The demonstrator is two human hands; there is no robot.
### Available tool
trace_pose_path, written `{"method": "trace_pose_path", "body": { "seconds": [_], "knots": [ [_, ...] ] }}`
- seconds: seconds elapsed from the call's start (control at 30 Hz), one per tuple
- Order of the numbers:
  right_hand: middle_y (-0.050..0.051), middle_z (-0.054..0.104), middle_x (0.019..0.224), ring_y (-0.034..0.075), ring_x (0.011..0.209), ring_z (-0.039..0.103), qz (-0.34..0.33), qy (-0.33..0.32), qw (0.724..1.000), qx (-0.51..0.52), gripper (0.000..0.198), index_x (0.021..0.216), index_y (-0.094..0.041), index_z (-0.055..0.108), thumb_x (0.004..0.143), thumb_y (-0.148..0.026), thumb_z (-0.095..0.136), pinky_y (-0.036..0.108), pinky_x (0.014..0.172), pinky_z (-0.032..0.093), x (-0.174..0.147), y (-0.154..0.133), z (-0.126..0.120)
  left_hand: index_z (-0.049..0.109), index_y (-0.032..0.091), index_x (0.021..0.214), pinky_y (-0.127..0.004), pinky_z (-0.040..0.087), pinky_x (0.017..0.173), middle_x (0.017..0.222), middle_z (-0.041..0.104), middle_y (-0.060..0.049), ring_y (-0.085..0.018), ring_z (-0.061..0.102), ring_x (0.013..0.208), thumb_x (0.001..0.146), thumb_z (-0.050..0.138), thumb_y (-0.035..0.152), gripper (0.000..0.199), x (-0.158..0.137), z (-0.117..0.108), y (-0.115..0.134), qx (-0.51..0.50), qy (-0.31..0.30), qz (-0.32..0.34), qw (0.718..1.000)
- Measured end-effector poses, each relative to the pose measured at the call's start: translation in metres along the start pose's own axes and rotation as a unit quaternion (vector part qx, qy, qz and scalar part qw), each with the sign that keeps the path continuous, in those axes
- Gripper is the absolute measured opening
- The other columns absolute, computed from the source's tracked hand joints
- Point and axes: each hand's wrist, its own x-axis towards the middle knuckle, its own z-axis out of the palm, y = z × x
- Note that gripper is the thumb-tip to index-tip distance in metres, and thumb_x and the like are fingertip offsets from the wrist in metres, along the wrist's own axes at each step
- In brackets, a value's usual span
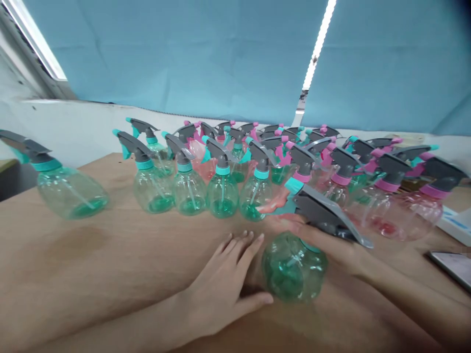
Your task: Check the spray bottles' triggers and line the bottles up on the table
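In front of me a green spray bottle (294, 272) with a grey and teal trigger head tilts, its base turned partly toward me. My right hand (324, 240) is closed around its neck just under the trigger head, the fingers pointing left. My left hand (224, 284) lies open on the wooden table (110, 274), fingers stretched forward and thumb near the side of that bottle. Beyond my fingertips stands a row of green spray bottles, the closest being one with a teal collar (253, 196). Green liquid shows at their bottoms.
Pink spray bottles (408, 215) crowd the right, with more pink and green ones behind. A lone green spray bottle (69, 191) leans at the far left. A phone-like flat device (454, 267) and a white box (456, 223) lie at the right edge. Blue sheeting (184, 59) hangs behind.
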Motion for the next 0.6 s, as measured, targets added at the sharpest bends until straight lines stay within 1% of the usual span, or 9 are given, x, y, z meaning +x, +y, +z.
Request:
{"method": "trace_pose_path", "body": {
  "seconds": [0.1, 0.2, 0.3, 0.4, 0.5, 0.6],
  "knots": [
    [0.001, 0.067, 0.068, 0.022, 0.07, 0.067, 0.041, 0.006, 0.998, 0.049, 0.02, 0.096, -0.036, 0.07, 0.087, -0.045, 0.055, 0.038, 0.068, 0.055, -0.002, 0.007, -0.003, 0.025, 0.023, 0.148, -0.053, 0.029, 0.107, 0.147, 0.037, -0.015, -0.032, 0.033, 0.135, 0.092, 0.049, 0.057, 0.069, -0.001, 0.003, -0.002, 0.026, 0.0, 0.002, 1.0],
    [-0.001, 0.065, 0.065, 0.021, 0.066, 0.065, 0.059, 0.003, 0.995, 0.079, 0.018, 0.095, -0.038, 0.07, 0.085, -0.047, 0.057, 0.039, 0.067, 0.055, 0.0, 0.003, -0.002, 0.026, 0.021, 0.147, -0.052, 0.03, 0.107, 0.147, 0.037, -0.015, -0.031, 0.033, 0.135, 0.094, 0.047, 0.054, 0.066, -0.001, 0.005, -0.003, 0.037, -0.001, 0.003, 0.999],
    [-0.002, 0.06, 0.061, 0.019, 0.057, 0.059, 0.055, 0.001, 0.995, 0.086, 0.022, 0.09, -0.034, 0.068, 0.084, -0.051, 0.056, 0.036, 0.058, 0.051, 0.003, -0.006, -0.001, 0.024, 0.021, 0.148, -0.052, 0.029, 0.107, 0.147, 0.038, -0.015, -0.031, 0.034, 0.135, 0.095, 0.048, 0.052, 0.066, -0.001, 0.006, -0.003, 0.04, 0.0, 0.005, 0.999],
    [-0.002, 0.052, 0.057, 0.016, 0.052, 0.052, 0.047, 0.016, 0.997, 0.055, 0.023, 0.082, -0.031, 0.063, 0.085, -0.051, 0.054, 0.031, 0.051, 0.044, 0.004, -0.012, -0.004, 0.022, 0.023, 0.149, -0.053, 0.028, 0.107, 0.148, 0.037, -0.014, -0.031, 0.034, 0.135, 0.097, 0.044, 0.05, 0.063, -0.001, 0.005, -0.003, 0.037, 0.005, 0.01, 0.999],
    [-0.002, 0.048, 0.056, 0.016, 0.052, 0.049, 0.031, 0.022, 0.999, 0.028, 0.028, 0.071, -0.029, 0.058, 0.086, -0.052, 0.052, 0.03, 0.048, 0.04, 0.003, -0.015, -0.007, 0.022, 0.023, 0.149, -0.053, 0.029, 0.107, 0.148, 0.037, -0.014, -0.031, 0.034, 0.135, 0.097, 0.044, 0.05, 0.063, 0.0, 0.004, -0.003, 0.035, 0.004, 0.012, 0.999],
    [-0.001, 0.047, 0.057, 0.017, 0.053, 0.048, 0.016, 0.029, 0.999, 0.031, 0.03, 0.065, -0.029, 0.054, 0.087, -0.05, 0.05, 0.031, 0.049, 0.04, 0.003, -0.017, -0.007, 0.024, 0.022, 0.148, -0.053, 0.029, 0.107, 0.148, 0.037, -0.014, -0.031, 0.033, 0.135, 0.096, 0.045, 0.05, 0.062, 0.0, 0.004, -0.002, 0.037, 0.0, 0.008, 0.999]
  ]
}}
